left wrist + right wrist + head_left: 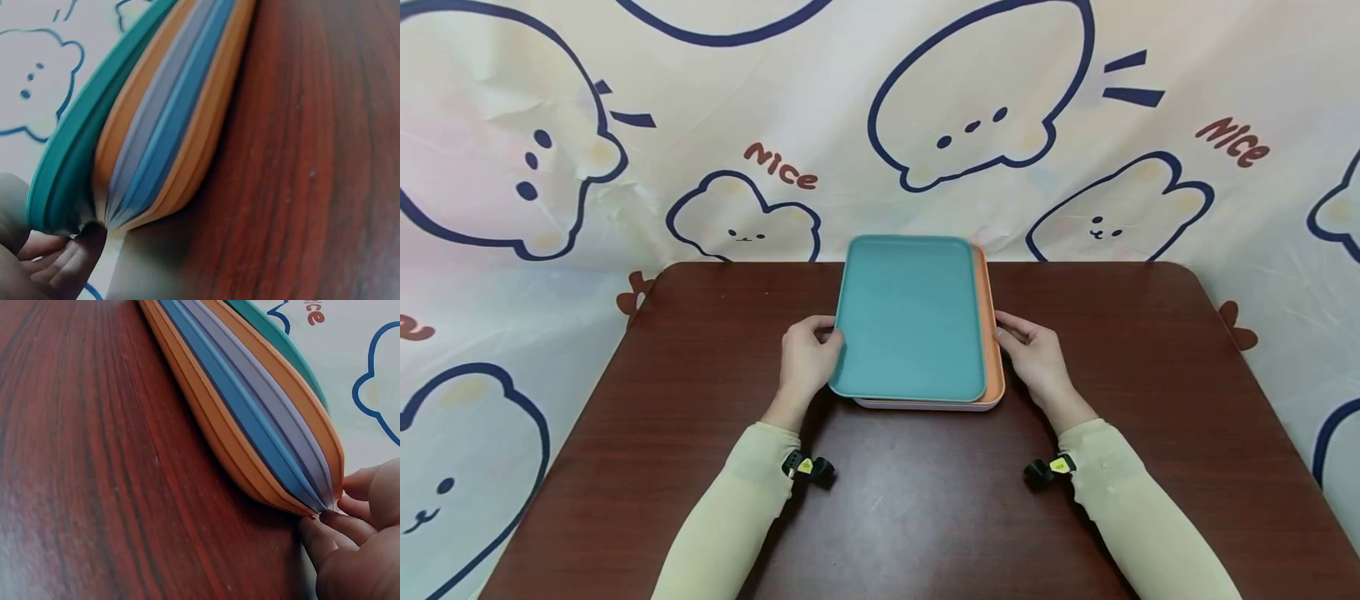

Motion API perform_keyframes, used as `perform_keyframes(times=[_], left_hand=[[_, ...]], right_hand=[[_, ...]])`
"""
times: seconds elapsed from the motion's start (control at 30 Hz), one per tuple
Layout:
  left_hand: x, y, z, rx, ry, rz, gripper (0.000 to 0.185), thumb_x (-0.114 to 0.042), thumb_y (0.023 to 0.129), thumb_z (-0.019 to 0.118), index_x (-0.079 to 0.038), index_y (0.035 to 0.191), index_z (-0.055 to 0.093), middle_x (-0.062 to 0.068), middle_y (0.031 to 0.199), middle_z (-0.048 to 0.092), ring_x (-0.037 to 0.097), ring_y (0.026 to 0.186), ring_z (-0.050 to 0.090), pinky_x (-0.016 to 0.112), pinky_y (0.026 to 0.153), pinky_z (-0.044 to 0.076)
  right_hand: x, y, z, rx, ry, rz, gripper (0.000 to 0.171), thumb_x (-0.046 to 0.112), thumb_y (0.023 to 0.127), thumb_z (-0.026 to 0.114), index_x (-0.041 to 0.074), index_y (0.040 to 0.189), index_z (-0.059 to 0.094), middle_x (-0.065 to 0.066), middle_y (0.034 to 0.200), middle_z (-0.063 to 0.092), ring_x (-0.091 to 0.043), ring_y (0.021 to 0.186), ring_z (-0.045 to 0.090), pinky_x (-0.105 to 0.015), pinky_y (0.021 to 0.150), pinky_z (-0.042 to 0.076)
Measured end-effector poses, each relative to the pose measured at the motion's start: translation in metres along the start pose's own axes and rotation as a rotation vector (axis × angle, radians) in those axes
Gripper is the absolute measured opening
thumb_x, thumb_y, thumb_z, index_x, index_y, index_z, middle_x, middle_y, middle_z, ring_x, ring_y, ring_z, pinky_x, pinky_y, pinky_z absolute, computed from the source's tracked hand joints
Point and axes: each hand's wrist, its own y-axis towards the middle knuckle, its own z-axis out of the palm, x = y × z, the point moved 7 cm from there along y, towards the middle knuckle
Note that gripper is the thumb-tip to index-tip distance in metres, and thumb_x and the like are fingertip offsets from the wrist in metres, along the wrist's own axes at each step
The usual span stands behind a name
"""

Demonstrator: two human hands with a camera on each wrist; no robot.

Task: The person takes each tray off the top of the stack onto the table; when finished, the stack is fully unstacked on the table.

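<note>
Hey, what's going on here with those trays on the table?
A person sits at a dark brown wooden table with a stack of flat rectangular plastic trays in front of them. The teal tray lies on top, set slightly left of the orange tray under it; the wrist views show blue, lavender and more orange layers below. The left hand touches the stack's left edge and the right hand its right edge, fingers at the rims. The stack rests on the table.

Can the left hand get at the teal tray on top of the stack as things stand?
Probably yes. The left hand already rests at the left edge of the teal tray, which lies uppermost on the stack with nothing on it. The right hand touches the opposite side, not blocking it.
</note>
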Motion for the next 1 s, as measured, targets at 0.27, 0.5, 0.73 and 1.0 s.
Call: perform_keyframes(times=[0.27, 0.5, 0.73, 1.0], left_hand=[[0.033, 0.002, -0.022, -0.064, -0.280, -0.239, 0.024, -0.015, 0.092, 0.061, -0.007, 0.113, 0.068, 0.010, 0.099, 0.064, 0.022, 0.087, 0.059, 0.032, 0.069, 0.051], [0.046, 0.003, -0.047, -0.141, -0.287, -0.264, 0.024, -0.015, 0.093, 0.061, -0.008, 0.114, 0.069, 0.010, 0.100, 0.064, 0.019, 0.084, 0.059, 0.028, 0.067, 0.050], [0.074, 0.007, -0.081, -0.199, -0.281, -0.298, 0.025, -0.020, 0.091, 0.063, -0.010, 0.113, 0.070, 0.006, 0.095, 0.065, 0.015, 0.082, 0.060, 0.026, 0.066, 0.050], [0.106, 0.011, -0.131, -0.245, -0.277, -0.394, 0.029, -0.024, 0.092, 0.063, -0.010, 0.116, 0.069, -0.005, 0.092, 0.061, 0.008, 0.084, 0.059, 0.022, 0.067, 0.048]], right_hand=[[0.000, 0.001, -0.001, -0.033, -0.065, 0.028, 0.039, 0.024, 0.095, 0.060, 0.014, 0.132, 0.058, -0.010, 0.129, 0.060, -0.016, 0.116, 0.058, -0.020, 0.084, 0.052], [0.001, 0.000, 0.000, -0.030, -0.077, 0.024, 0.039, 0.023, 0.095, 0.060, 0.013, 0.132, 0.058, -0.010, 0.128, 0.061, -0.016, 0.116, 0.058, -0.019, 0.085, 0.051], [0.000, 0.000, 0.002, -0.033, -0.069, 0.032, 0.039, 0.024, 0.095, 0.059, 0.012, 0.132, 0.059, -0.011, 0.125, 0.063, -0.012, 0.109, 0.062, -0.019, 0.083, 0.052], [0.000, -0.001, 0.001, -0.045, -0.077, 0.031, 0.039, 0.025, 0.095, 0.060, 0.013, 0.132, 0.059, -0.010, 0.126, 0.062, -0.012, 0.109, 0.062, -0.018, 0.081, 0.052]])
